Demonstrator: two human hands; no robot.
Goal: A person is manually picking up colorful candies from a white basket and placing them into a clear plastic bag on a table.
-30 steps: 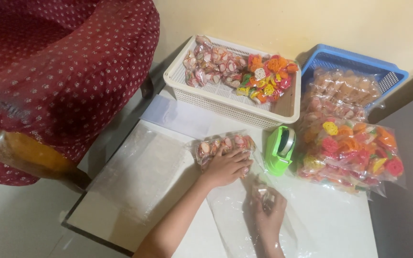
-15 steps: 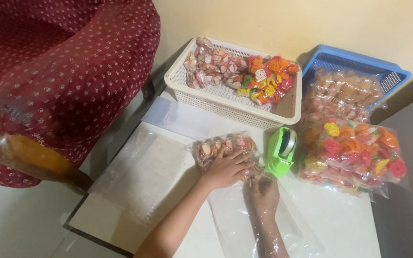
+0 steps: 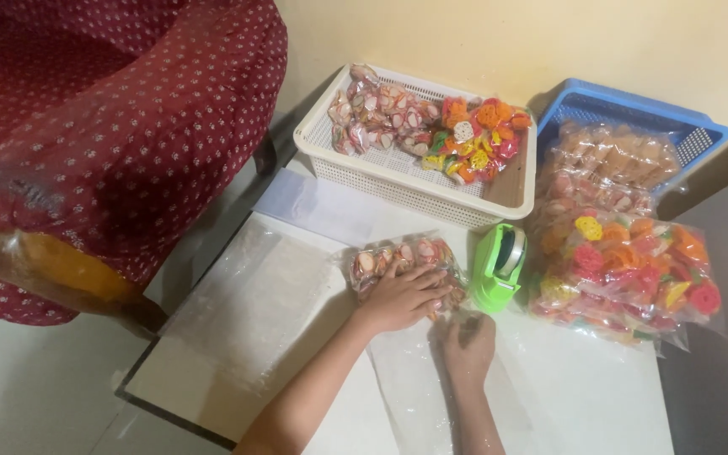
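Pressing down with the left hand, palm flat and fingers spread, on a clear packet of pink-and-white sweets lying on the white board beside the green tape dispenser. Pinching the packet's near corner with the right hand, fingers curled. Sitting behind: white basket, blue basket, cream wall.

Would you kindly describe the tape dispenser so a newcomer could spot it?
Find the white basket by the wall. Just in front of its right corner, on the white table, stands the tape dispenser. It is the only bright green thing, solid plastic among clear snack bags.
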